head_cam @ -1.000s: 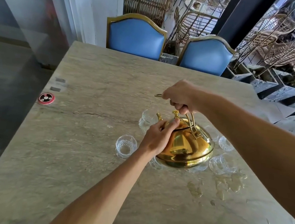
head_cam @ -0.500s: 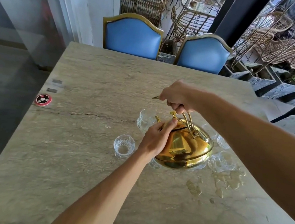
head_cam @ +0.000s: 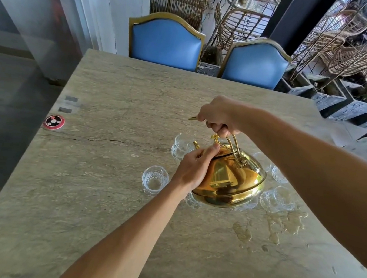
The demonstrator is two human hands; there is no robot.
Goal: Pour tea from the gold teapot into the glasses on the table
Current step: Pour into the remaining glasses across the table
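While our right hand (head_cam: pixel 221 116) is curled into a fist around the top of the wire handle (head_cam: pixel 233 146), the gold teapot (head_cam: pixel 230 180) hangs tilted over the middle of the stone table (head_cam: pixel 106 198), its spout (head_cam: pixel 196 144) pointing away from us toward a glass (head_cam: pixel 180 146) just beyond it. We reach in with the right forearm from the right edge of the head view, wrist bent downward over the pot. Our left hand (head_cam: pixel 194 167) comes up from the lower centre on a long straight forearm and lies against the pot's near-left shoulder, fingers loosely bent, the thumb (head_cam: pixel 212 149) pressing on the lid by the gold knob (head_cam: pixel 215 137); it steadies the lid and does not close around anything. A second glass (head_cam: pixel 154 180) stands on the table just left of this hand's wrist. More glasses sit round the pot: one (head_cam: pixel 277 199) just right of its base, one (head_cam: pixel 279 175) farther back right beside our forearm, and others partly hidden under the pot's body. Wet patches (head_cam: pixel 286 223) lie on the table near the right-hand glass. We cannot tell whether tea is running from the spout. A red round button (head_cam: pixel 54 122) sits near the table's left edge, and two blue chairs (head_cam: pixel 166 42) stand at the far side
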